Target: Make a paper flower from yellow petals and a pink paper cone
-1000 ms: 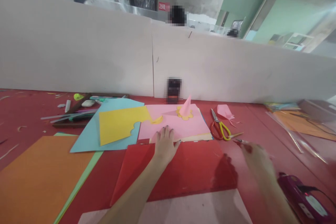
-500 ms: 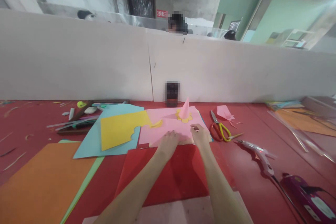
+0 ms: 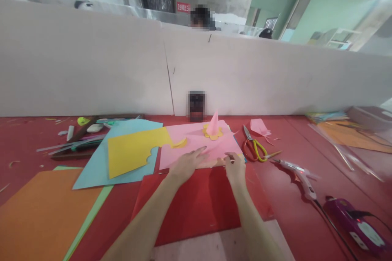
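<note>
My left hand (image 3: 185,163) lies flat with fingers stretched out on the near edge of a pink paper sheet (image 3: 196,142). My right hand (image 3: 235,165) pinches that sheet's near right edge. A small pink paper cone on a yellow flower cutout (image 3: 212,127) stands on the sheet's far side. Under my forearms lies a red sheet (image 3: 202,204). A yellow sheet (image 3: 131,151) with a scalloped cut rests on a light blue sheet (image 3: 98,163) to the left.
Red and yellow scissors (image 3: 253,147) and a glue gun (image 3: 298,173) with its cord lie to the right. An orange sheet (image 3: 39,212) covers the near left. Pens and a tray (image 3: 79,138) sit far left. A white partition (image 3: 196,73) bounds the table's back.
My right hand left the glue gun lying on the table at the right and came over to the pink sheet's near edge. My left hand stayed on the pink sheet.
</note>
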Demonstrator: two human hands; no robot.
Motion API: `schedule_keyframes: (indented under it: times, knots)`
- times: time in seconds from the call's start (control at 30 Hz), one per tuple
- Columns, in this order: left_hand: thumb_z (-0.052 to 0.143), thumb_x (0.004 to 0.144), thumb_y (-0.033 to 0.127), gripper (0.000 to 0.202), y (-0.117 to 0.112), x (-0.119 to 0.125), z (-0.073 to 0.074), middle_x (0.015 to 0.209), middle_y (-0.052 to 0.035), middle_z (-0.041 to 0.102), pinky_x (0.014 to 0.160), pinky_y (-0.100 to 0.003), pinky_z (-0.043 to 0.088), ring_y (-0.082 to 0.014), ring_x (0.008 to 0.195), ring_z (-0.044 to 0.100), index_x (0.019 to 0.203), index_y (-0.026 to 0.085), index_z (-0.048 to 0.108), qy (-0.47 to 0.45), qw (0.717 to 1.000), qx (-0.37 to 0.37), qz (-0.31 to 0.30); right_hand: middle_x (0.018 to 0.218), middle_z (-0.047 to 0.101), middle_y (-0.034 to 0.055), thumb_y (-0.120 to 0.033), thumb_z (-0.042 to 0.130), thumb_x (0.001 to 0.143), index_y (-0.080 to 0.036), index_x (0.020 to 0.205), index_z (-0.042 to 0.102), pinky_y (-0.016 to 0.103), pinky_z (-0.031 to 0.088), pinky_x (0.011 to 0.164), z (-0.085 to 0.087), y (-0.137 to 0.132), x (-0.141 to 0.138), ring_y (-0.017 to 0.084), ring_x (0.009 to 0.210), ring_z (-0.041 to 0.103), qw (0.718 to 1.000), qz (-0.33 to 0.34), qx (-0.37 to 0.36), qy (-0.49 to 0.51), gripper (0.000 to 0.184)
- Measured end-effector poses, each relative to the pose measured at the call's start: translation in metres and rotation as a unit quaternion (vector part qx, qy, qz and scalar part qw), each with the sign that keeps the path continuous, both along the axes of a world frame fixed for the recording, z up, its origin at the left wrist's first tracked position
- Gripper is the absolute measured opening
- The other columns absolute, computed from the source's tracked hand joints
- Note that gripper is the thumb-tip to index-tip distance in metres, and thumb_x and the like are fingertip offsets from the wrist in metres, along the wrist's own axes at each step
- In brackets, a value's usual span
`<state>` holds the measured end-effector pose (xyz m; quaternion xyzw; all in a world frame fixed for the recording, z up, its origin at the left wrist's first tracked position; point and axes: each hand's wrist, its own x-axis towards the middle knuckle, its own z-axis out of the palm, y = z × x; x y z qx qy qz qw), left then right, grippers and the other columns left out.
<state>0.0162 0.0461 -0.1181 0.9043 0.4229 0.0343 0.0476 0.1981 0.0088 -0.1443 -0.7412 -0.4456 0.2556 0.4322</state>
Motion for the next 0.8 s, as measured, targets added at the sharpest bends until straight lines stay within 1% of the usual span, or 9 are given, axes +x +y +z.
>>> schedule_keyframes:
  times: [0.03,0.1,0.2,0.27,0.33,0.47,0.57,0.67,0.8]
  knots:
    - [0.032,0.082,0.003,0.049,0.001,-0.001,-0.003,0.136,0.0006,0.043,0.089,-0.03,0.043,-0.0168,0.111,0.052,0.121,0.028,0.048,-0.005,1.0,0.005,-0.015,0.083,0.067,0.0087,-0.03,0.038,0.074,-0.016,0.088,0.062,0.028,0.045,0.059,0.0,0.0,-0.001,0.019,0.061,0.059,1.0,0.009,0.001,0.001,0.031]
    - [0.037,0.087,0.015,0.033,0.003,-0.001,-0.006,0.126,-0.0032,0.053,0.093,-0.032,0.041,-0.0179,0.111,0.051,0.115,0.023,0.053,-0.016,0.999,0.014,-0.024,0.081,0.068,0.0087,-0.031,0.04,0.073,-0.016,0.087,0.063,0.028,0.044,0.057,0.001,0.0,-0.004,0.019,0.06,0.059,1.0,0.022,0.002,0.003,0.03]
    - [0.041,0.088,0.025,0.03,0.006,-0.001,-0.008,0.118,-0.0055,0.059,0.088,-0.031,0.044,-0.0185,0.105,0.055,0.115,0.019,0.052,-0.02,0.999,0.014,-0.03,0.078,0.069,0.008,-0.028,0.04,0.072,-0.016,0.087,0.062,0.028,0.044,0.056,0.002,-0.001,-0.007,0.019,0.06,0.06,1.0,0.025,0.007,0.007,0.029]
    - [0.042,0.087,0.024,0.029,0.006,-0.002,-0.007,0.116,-0.005,0.06,0.084,-0.03,0.046,-0.0187,0.103,0.056,0.114,0.019,0.053,-0.018,0.999,0.011,-0.039,0.074,0.069,0.0069,-0.026,0.039,0.072,-0.016,0.086,0.062,0.027,0.044,0.059,0.004,-0.002,-0.008,0.019,0.062,0.061,1.0,0.025,0.012,0.012,0.028]
    - [0.041,0.087,0.019,0.029,0.006,-0.003,-0.006,0.114,-0.0047,0.061,0.082,-0.031,0.046,-0.019,0.102,0.056,0.114,0.019,0.052,-0.013,0.999,0.009,-0.047,0.073,0.069,0.0062,-0.025,0.038,0.073,-0.016,0.085,0.062,0.026,0.043,0.058,0.006,-0.002,-0.008,0.018,0.06,0.06,0.999,0.028,0.015,0.02,0.028]
    - [0.037,0.083,0.007,0.044,0.004,-0.006,-0.006,0.119,-0.0037,0.058,0.082,-0.03,0.046,-0.0178,0.105,0.055,0.123,0.022,0.044,-0.02,0.999,0.004,-0.037,0.073,0.069,0.0062,-0.023,0.038,0.073,-0.014,0.088,0.061,0.023,0.039,0.044,0.008,-0.002,-0.009,0.013,0.042,0.053,0.998,0.036,0.005,0.054,0.028]
    - [0.033,0.082,0.005,0.051,0.005,-0.009,-0.009,0.127,-0.0008,0.052,0.085,-0.027,0.045,-0.0145,0.109,0.053,0.128,0.027,0.038,-0.071,0.997,-0.009,-0.008,0.072,0.069,0.0059,-0.019,0.037,0.073,-0.012,0.091,0.06,0.021,0.034,0.034,0.007,-0.001,-0.01,0.008,0.031,0.044,0.995,0.042,-0.017,0.085,0.03]
    - [0.032,0.083,0.006,0.045,0.008,-0.011,-0.011,0.127,-0.0016,0.052,0.091,-0.029,0.042,-0.0149,0.113,0.05,0.122,0.024,0.046,-0.102,0.995,-0.016,0.013,0.07,0.068,0.0052,-0.016,0.038,0.073,-0.011,0.092,0.06,0.019,0.03,0.028,0.007,0.0,-0.012,0.006,0.026,0.041,0.991,0.058,-0.047,0.112,0.029]
    - [0.034,0.086,0.012,0.035,0.012,-0.011,-0.011,0.119,-0.0044,0.059,0.092,-0.031,0.041,-0.0174,0.109,0.053,0.112,0.02,0.055,-0.124,0.991,-0.013,0.044,0.057,0.064,0.002,-0.013,0.039,0.075,-0.009,0.097,0.061,0.016,0.031,0.027,0.005,0.001,-0.013,0.006,0.026,0.042,0.988,0.063,-0.071,0.126,0.031]
